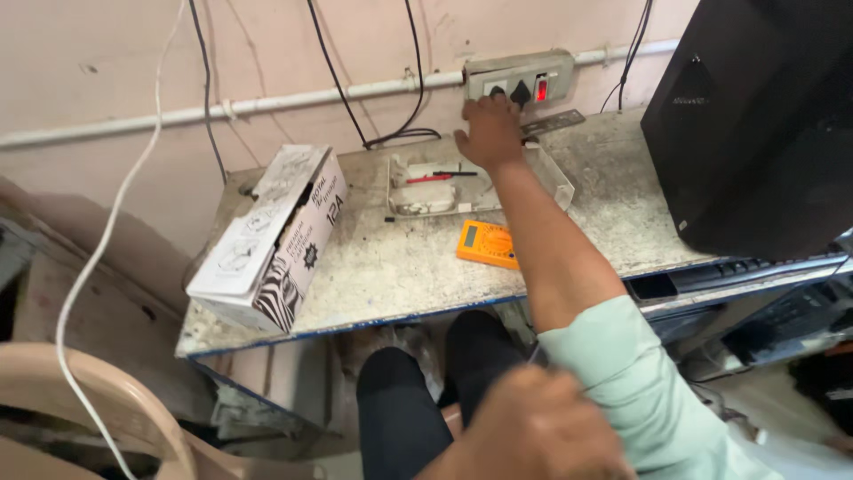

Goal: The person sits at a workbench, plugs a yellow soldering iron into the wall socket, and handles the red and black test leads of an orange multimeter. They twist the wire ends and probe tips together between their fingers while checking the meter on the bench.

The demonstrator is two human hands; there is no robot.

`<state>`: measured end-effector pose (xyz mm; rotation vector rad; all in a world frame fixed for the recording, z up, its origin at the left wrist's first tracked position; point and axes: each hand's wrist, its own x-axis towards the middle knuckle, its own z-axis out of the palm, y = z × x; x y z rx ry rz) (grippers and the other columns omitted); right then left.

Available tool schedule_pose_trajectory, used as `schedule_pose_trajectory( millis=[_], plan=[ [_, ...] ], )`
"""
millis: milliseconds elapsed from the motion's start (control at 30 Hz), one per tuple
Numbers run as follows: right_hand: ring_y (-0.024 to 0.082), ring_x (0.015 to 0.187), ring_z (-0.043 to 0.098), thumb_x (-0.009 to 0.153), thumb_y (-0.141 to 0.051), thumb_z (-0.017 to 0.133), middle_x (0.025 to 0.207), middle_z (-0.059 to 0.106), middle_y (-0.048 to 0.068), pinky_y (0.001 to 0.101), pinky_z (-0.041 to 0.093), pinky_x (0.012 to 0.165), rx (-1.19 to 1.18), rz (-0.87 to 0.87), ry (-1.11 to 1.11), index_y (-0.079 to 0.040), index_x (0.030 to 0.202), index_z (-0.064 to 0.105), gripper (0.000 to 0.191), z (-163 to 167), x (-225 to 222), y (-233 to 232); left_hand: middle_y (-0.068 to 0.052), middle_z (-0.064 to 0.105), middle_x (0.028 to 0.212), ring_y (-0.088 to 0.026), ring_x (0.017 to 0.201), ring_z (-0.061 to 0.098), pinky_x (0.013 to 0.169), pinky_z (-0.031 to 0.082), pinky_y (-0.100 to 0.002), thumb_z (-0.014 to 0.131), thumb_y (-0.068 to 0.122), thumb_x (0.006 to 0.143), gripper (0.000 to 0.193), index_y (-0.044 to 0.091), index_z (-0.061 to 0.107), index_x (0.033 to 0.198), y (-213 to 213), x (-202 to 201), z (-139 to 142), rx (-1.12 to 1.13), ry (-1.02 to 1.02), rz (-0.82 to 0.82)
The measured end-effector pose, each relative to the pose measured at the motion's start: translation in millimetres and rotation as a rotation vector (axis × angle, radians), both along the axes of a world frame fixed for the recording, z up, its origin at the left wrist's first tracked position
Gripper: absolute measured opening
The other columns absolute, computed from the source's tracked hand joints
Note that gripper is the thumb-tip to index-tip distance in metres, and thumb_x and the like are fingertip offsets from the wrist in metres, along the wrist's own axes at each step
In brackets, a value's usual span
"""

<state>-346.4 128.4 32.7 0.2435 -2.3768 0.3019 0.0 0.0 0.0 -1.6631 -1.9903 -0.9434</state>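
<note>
My right hand (487,133) reaches across the worn table (400,267) to a grey wall socket board (520,76) with a lit red switch. Its fingers close on a black plug (521,92) seated in the socket. The light green sleeve runs back to the lower right. My left hand (533,431) rests low in front of my dark-trousered knees, fingers curled, nothing visible in it. An orange multimeter (489,242) lies on the table just left of my right forearm. Behind it sits a white plastic tray (418,191) with red and black probes inside.
A white cardboard box (275,236) with a zebra pattern lies on the table's left part. A black computer tower (755,124) stands at right, a keyboard (755,267) below it. Black cables hang on the wall; a white cable (98,258) and beige chair (107,409) are at left.
</note>
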Motion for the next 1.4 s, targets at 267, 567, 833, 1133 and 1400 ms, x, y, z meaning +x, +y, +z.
schedule_pose_trajectory(
  millis=[267,567,833,1133,1400],
  plan=[
    [0.019,0.09,0.061,0.084,-0.044,0.085,0.098,0.069,0.005,0.0435,0.05,0.088,-1.202,0.266,-0.111,-0.009,0.104,0.072,0.042,32.4,11.4,12.8,-0.001,0.058,0.084,-0.023,0.08,0.056,0.07,0.041,-0.039,0.074,0.028,0.093,0.022,0.013,0.061,0.083,3.0,-33.6,-19.5,0.093,0.19,0.312],
    [0.015,0.082,0.059,0.082,-0.055,0.079,0.089,0.068,0.0,0.0377,0.047,0.075,-1.018,0.056,-0.262,-0.016,0.118,0.063,0.055,-4.6,11.9,11.8,0.002,0.061,0.078,-0.016,0.079,0.059,0.069,0.042,-0.031,0.076,0.026,0.099,0.022,0.014,0.06,0.088,21.0,2.8,-25.9,0.113,0.058,0.14],
    [0.013,0.072,0.06,0.092,-0.021,0.079,0.08,0.065,0.001,0.0298,0.049,0.066,-0.939,0.503,0.004,-0.008,0.098,0.065,0.02,13.8,23.0,-26.8,-0.001,0.058,0.077,-0.023,0.077,0.06,0.072,0.048,-0.041,0.069,0.025,0.089,0.006,0.02,0.067,0.092,12.0,-113.1,-15.9,-0.025,0.313,-0.047],
    [0.034,0.092,0.068,0.087,-0.044,0.075,0.102,0.068,0.012,0.0431,0.054,0.081,-0.08,1.591,-0.171,-0.006,0.109,0.061,0.046,-25.4,251.6,-31.5,-0.007,0.075,0.084,-0.028,0.086,0.072,0.073,0.055,-0.046,0.061,0.025,0.087,0.017,0.016,0.074,0.083,-47.5,-323.3,43.9,-0.46,0.362,0.979],
    [0.029,0.079,0.065,0.102,-0.029,0.065,0.082,0.062,0.008,0.0436,0.049,0.071,0.132,1.429,-0.153,-0.012,0.093,0.062,0.019,37.9,277.7,20.3,-0.011,0.075,0.081,-0.031,0.079,0.071,0.073,0.051,-0.049,0.055,0.039,0.095,0.033,0.012,0.073,0.09,-20.1,-333.0,84.4,-0.476,0.324,1.087]
  ],
)
